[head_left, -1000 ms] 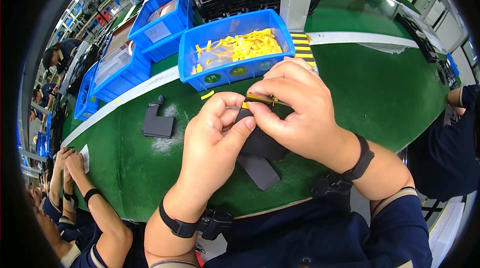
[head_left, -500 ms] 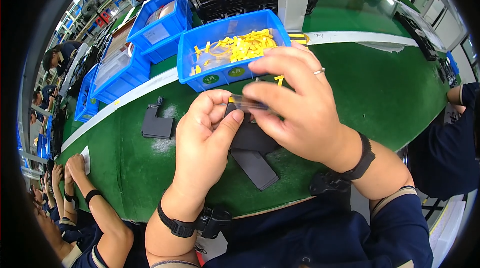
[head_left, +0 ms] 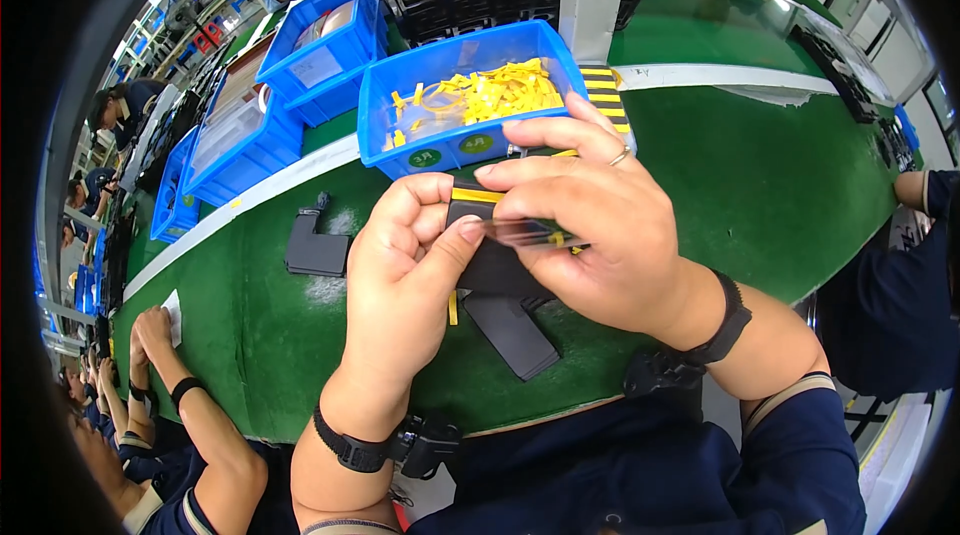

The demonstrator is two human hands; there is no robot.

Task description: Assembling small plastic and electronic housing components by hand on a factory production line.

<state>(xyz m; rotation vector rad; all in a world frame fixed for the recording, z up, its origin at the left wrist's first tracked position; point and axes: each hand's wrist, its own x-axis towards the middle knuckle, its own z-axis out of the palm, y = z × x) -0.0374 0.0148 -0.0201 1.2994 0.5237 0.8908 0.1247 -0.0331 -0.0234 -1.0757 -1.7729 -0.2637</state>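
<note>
My left hand (head_left: 408,260) pinches a flat black piece (head_left: 490,265) between thumb and fingers, holding it up over the bench. Along its upper edge lies a yellow strip (head_left: 476,195). My right hand (head_left: 610,215) is curled close against the right side of that piece, fingertips at the strip's end. Something thin and smeared by motion shows between its thumb and fingers, with small yellow bits beside it; its kind cannot be made out. Below, black flat pieces (head_left: 512,337) rest on the green bench, and another yellow strip (head_left: 453,308) shows beside my left hand.
A blue bin (head_left: 385,161) of yellow pieces stands just beyond my hands. Black L-shaped pieces (head_left: 318,247) lie on the green bench (head_left: 760,205) to the left. More blue bins (head_left: 250,150) stand at the far left. Co-workers sit on both sides; one person's hands (head_left: 152,330) rest at the left.
The black piece has tilted, so the yellow strip now shows lengthwise on it. My right hand has lowered and drawn in against the piece. A yellow strip now shows below my left hand.
</note>
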